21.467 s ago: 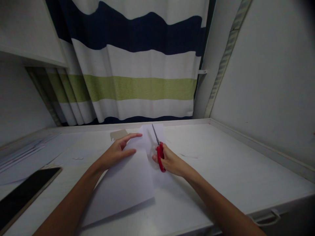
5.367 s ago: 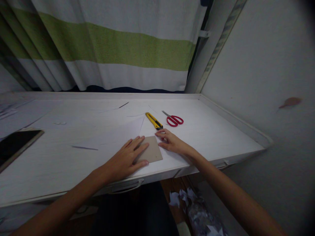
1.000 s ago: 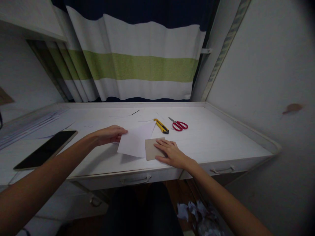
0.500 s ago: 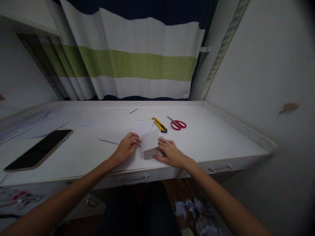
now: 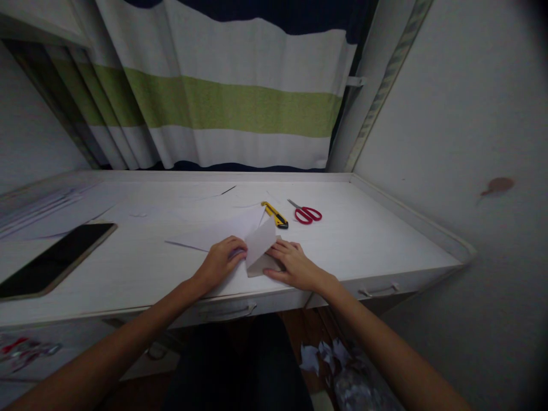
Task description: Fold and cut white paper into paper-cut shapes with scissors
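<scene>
A brown cardboard piece (image 5: 262, 265) lies near the front edge of the white desk (image 5: 377, 240). A small white paper (image 5: 259, 242) stands tilted over it. My left hand (image 5: 221, 260) pinches the paper's left edge with curled fingers. My right hand (image 5: 293, 265) rests flat on the cardboard with its fingers spread, touching the paper's right side. A larger white sheet (image 5: 214, 233) lies flat just behind my hands.
A yellow utility knife (image 5: 275, 214) and red-handled scissors (image 5: 305, 212) lie behind my hands. A dark phone (image 5: 53, 260) sits at the left. Paper strips lie at the far left. Paper scraps (image 5: 325, 357) litter the floor below. A striped curtain (image 5: 222, 103) hangs behind the desk.
My left hand brought the small white paper in from the left and over the cardboard, and it now tilts up more. My right hand stayed on the cardboard.
</scene>
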Available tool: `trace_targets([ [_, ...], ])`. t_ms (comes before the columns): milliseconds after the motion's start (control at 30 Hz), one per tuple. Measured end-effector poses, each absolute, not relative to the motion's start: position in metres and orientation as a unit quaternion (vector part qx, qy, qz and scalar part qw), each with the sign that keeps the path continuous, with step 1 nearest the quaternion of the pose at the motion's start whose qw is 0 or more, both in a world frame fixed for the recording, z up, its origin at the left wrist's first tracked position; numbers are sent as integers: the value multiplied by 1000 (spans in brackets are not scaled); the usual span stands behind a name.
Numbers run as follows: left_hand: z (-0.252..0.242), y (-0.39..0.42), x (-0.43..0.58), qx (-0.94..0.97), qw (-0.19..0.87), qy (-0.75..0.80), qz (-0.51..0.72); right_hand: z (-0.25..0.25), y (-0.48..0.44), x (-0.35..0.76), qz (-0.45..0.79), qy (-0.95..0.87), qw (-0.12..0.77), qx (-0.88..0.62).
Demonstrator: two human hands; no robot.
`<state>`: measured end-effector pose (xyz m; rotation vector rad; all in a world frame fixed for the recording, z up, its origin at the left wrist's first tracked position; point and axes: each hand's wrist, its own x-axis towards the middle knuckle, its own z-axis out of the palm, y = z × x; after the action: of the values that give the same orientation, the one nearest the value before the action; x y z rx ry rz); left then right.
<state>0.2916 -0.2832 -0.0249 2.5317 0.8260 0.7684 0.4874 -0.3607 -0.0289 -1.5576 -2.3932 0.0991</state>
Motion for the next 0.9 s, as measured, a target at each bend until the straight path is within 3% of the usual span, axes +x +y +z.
trace_targets([
  [600,-32,-279,296,915,171,259,258,-27,-363,487,50,-822,158,-545],
  [900,-26,-276,278,946,223,176,156,-26,-362,488,57,-820,164,-546],
])
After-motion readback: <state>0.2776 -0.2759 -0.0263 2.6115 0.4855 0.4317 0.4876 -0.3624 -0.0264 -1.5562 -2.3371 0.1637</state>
